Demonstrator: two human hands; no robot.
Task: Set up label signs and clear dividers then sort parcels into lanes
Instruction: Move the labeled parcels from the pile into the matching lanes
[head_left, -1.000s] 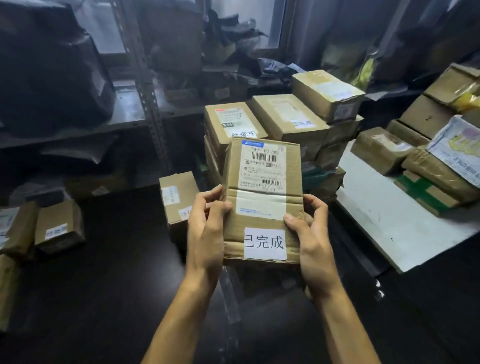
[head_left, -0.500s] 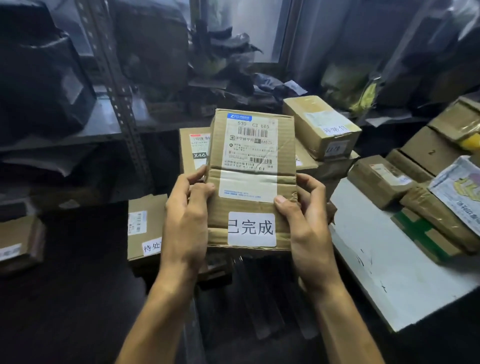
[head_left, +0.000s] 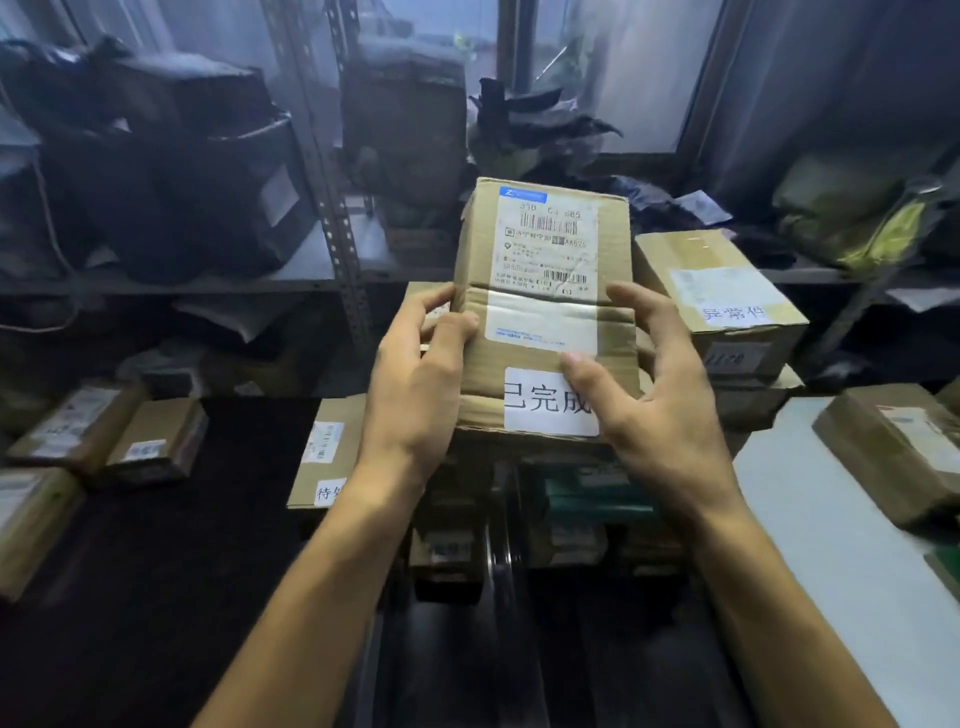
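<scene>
Head view — both hands (head_left: 415, 379) (head_left: 660, 410) clasp a parcel (head_left: 540, 270) — dark surface (head_left: 156, 597) left, shelving (head_left: 332, 208) behind.

A cardboard parcel (head_left: 543, 306) is held upright. The left hand (head_left: 415, 384) grips its left edge and the right hand (head_left: 654, 410) its right edge, thumb touching a white sign (head_left: 535, 410) stuck low on its front. Just behind, to the right, sits a box (head_left: 727, 296) with a handwritten label.
</scene>
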